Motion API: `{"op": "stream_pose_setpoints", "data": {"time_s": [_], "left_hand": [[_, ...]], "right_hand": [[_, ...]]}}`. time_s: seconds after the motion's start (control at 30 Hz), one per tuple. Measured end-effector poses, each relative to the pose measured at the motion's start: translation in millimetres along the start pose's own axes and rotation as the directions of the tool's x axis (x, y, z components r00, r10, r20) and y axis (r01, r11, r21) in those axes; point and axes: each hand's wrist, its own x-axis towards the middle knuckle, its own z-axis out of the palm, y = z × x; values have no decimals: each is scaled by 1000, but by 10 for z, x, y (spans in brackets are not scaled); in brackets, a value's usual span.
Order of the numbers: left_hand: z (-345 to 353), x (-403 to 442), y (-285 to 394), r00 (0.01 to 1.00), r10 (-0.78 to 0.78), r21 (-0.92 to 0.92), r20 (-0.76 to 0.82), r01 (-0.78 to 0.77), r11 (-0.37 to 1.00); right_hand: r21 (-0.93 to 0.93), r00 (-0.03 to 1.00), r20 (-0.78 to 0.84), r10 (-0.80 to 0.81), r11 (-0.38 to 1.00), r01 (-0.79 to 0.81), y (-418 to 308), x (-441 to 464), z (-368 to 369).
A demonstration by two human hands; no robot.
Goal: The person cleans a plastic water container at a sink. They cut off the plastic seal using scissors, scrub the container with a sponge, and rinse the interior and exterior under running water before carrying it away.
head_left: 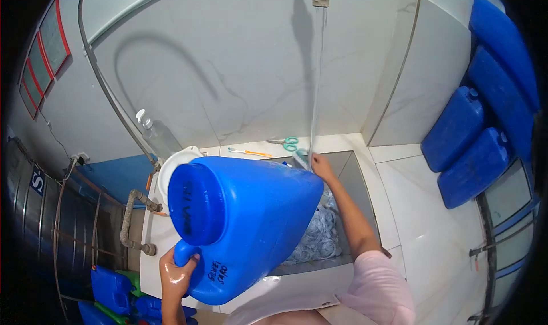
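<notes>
A large blue jug [265, 205] with a wide blue lid and black handwriting lies tilted over the sink [365, 202]. My left hand [178, 272] is wrapped round its handle near the lid. Beyond the jug's far end, my right hand [323, 168] is closed beside the falling water stream [315, 85], near a brush [300, 156]; whether it holds the brush is unclear. Pale, crumpled round pieces [319, 236] fill part of the sink under the jug.
Green-handled scissors [290, 142] and an orange toothbrush [250, 152] lie on the back ledge. A pump bottle [160, 135] and white bowl [171, 168] stand left. Blue jugs [456, 128] lean at the right; pipes [127, 222] stick out at the left.
</notes>
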Motion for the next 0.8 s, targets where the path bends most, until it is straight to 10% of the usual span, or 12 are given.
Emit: {"op": "stream_pose_setpoints", "data": {"time_s": [0.13, 0.4, 0.73, 0.8], "left_hand": [[39, -54, -185, 1000, 6, -73, -17, -7, 997], [138, 81, -419, 999, -37, -51, 23, 38, 998], [173, 180, -562, 998, -62, -161, -14, 59, 985], [160, 197, -619, 998, -58, -154, 13, 59, 986]], "right_hand": [[592, 828, 501, 252, 598, -540, 146, -854, 600], [720, 714, 665, 219, 69, -691, 221, -868, 398], [653, 709, 684, 169, 290, -699, 60, -1706, 648], [698, 695, 703, 149, 44, -715, 621, -1048, 676]]}}
